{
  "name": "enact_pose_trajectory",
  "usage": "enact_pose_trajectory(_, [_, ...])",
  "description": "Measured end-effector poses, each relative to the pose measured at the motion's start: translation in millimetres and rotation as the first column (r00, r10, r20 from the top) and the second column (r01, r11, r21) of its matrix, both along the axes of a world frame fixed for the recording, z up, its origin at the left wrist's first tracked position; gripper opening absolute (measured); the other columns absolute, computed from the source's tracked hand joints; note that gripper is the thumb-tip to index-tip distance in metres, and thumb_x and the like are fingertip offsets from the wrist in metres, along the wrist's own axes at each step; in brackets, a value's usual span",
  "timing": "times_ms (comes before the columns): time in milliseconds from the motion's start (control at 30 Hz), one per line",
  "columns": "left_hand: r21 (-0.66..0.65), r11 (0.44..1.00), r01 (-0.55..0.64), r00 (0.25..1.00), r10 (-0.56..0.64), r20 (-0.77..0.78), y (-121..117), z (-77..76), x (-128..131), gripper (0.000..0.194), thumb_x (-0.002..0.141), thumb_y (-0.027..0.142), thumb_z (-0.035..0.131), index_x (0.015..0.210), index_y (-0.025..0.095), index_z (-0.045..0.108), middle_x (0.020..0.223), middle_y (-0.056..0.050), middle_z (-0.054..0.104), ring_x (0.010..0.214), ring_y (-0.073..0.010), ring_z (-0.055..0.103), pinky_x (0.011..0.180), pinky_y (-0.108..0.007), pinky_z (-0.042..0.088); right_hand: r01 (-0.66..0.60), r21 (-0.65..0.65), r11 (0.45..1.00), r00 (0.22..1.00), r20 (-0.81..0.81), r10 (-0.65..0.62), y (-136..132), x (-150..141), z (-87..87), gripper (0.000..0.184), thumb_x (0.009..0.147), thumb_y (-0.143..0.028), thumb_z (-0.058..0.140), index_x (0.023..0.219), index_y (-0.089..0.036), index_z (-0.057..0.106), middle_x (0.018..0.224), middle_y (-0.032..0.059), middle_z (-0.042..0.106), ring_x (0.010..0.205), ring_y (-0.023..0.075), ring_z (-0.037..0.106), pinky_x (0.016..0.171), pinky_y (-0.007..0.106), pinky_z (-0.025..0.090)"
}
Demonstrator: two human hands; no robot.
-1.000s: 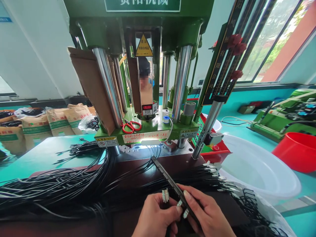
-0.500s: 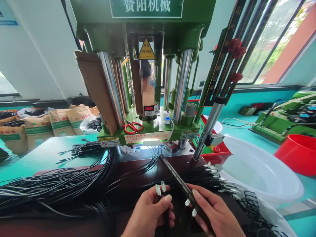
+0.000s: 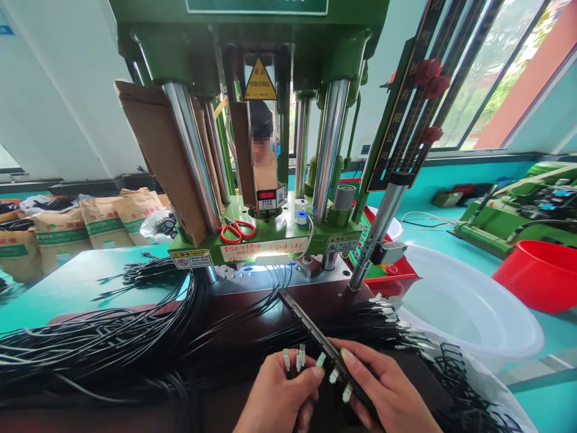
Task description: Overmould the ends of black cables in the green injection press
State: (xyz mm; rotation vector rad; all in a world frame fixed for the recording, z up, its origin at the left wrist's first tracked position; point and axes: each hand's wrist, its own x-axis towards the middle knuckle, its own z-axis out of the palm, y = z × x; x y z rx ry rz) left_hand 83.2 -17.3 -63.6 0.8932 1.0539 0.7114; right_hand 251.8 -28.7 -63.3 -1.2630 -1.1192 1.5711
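My left hand (image 3: 282,392) is closed around black cables with silvery metal connectors (image 3: 300,357) sticking up above its thumb and fingers. One connector (image 3: 320,359) by the thumb tip lies close against a long dark slotted bar (image 3: 306,325); whether it sits in a slot I cannot tell. My right hand (image 3: 387,385) grips the near end of that bar, thumb on top. Two connectors (image 3: 334,376) show along the bar's lower edge beside the right fingers. The bar slants away toward the press, its far tip above the brown tabletop.
A green press (image 3: 270,222) stands ahead, with red-handled scissors (image 3: 237,231) on its plate. Black cable bundles (image 3: 135,343) cover the left; more connector-ended cables (image 3: 383,310) lie right. A white tub (image 3: 473,307) and red bucket (image 3: 541,273) stand farther right. Behind the press is a person.
My left hand has come right against the bar, and more connectors now show above its fingers. The bar's far tip has shifted slightly left and down in the view.
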Motion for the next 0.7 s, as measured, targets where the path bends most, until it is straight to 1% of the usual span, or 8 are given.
enact_pose_trajectory(100, [0.001,1.000,0.020,1.000,-0.020,-0.016,0.6,1.8,-0.5,0.030,0.071,0.044,0.066,0.065,0.018,0.050,0.038,0.010,0.041,0.026,-0.0040,0.031,0.028,-0.017,0.025,0.001,-0.019,1.000,1.000,0.017,-0.001,-1.7,-1.7,1.2,0.060,0.079,-0.061,0.056,0.118,-0.016,0.060,0.059,-0.0013,0.055,0.038,0.0046,0.037,0.033,0.015,0.028])
enact_pose_trajectory(267, [-0.003,1.000,0.025,1.000,-0.025,-0.019,-0.2,5.7,0.1,0.027,0.073,0.039,0.063,0.063,0.018,0.051,0.037,0.009,0.041,0.026,-0.0045,0.031,0.028,-0.017,0.023,0.012,0.025,1.000,0.999,0.036,-0.013,-4.7,-5.2,1.8,0.060,0.082,-0.060,0.052,0.118,-0.013,0.059,0.051,-0.0037,0.050,0.034,0.0038,0.035,0.031,0.015,0.025])
enact_pose_trajectory(433, [0.028,0.999,0.016,1.000,-0.016,0.022,-0.9,4.0,0.4,0.028,0.073,0.040,0.063,0.062,0.017,0.051,0.040,0.007,0.043,0.026,-0.0042,0.032,0.027,-0.017,0.023,0.018,0.032,0.999,0.999,0.050,-0.019,-5.5,-6.9,-2.4,0.060,0.081,-0.061,0.052,0.118,-0.014,0.060,0.057,-0.0011,0.056,0.034,0.0034,0.035,0.031,0.014,0.025])
enact_pose_trajectory(567, [0.050,0.999,0.015,1.000,-0.015,0.008,-0.5,2.9,-0.7,0.034,0.071,0.045,0.065,0.059,0.016,0.051,0.039,0.006,0.044,0.026,-0.0045,0.033,0.028,-0.017,0.021,0.036,0.086,0.996,0.997,0.066,-0.042,-6.4,-8.0,-4.5,0.057,0.079,-0.061,0.055,0.113,-0.017,0.064,0.069,0.0020,0.061,0.037,0.0038,0.038,0.031,0.016,0.027])
enact_pose_trajectory(633, [0.053,0.998,0.017,1.000,-0.018,0.007,-0.9,2.8,-0.9,0.033,0.071,0.044,0.065,0.059,0.016,0.051,0.039,0.006,0.044,0.026,-0.0041,0.032,0.028,-0.017,0.020,0.023,0.099,0.995,0.996,0.085,-0.032,-7.4,-8.8,-4.7,0.055,0.080,-0.060,0.055,0.113,-0.018,0.065,0.069,0.0017,0.060,0.036,0.0039,0.038,0.030,0.016,0.027])
enact_pose_trajectory(700, [0.047,0.999,-0.006,1.000,0.005,0.017,-1.5,2.1,-0.3,0.031,0.071,0.042,0.066,0.061,0.016,0.051,0.042,0.005,0.047,0.027,-0.0038,0.033,0.028,-0.017,0.021,0.007,0.104,0.995,0.994,0.108,-0.018,-8.5,-9.8,-4.9,0.054,0.082,-0.059,0.052,0.115,-0.019,0.064,0.067,0.0010,0.059,0.035,0.0040,0.038,0.029,0.016,0.027])
